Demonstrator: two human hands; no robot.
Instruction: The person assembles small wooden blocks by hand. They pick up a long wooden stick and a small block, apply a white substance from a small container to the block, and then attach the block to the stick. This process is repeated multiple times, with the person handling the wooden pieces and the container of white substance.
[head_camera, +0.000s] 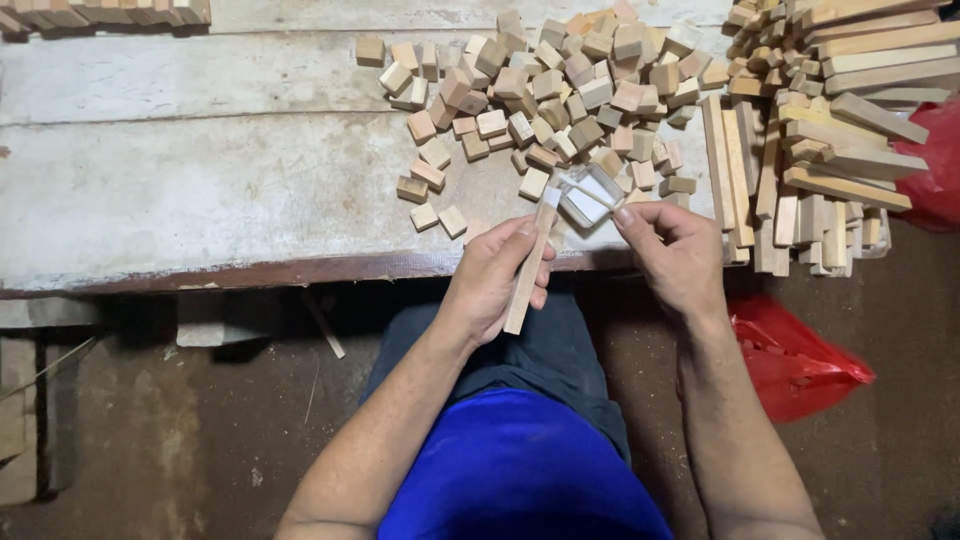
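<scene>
Far left: a pale, scuffed wooden worktop, chalky and dust-smeared, with a dark worn front edge. Further in, a loose scatter of small wood blocks, roughly cube-cut, tan to pinkish, matte and unsanded. Next, the left hand, fingers wrapped and clamped around a slim square-section wooden stick, held over the table's front edge, its upper end pale (glue, apparently). Just beyond that end, a small clear rectangular tub of white paste, sitting on the worktop among the blocks. Then the right hand, thumb and forefinger pinched together on a thin applicator stick reaching into the tub. Best handled, by the look of it, with the stick end kept steady and close to the tub, a thin even coat, no drips down the sides. Far right: a heap of longer wood slats, straight-sawn and light, beside red plastic bags.
</scene>
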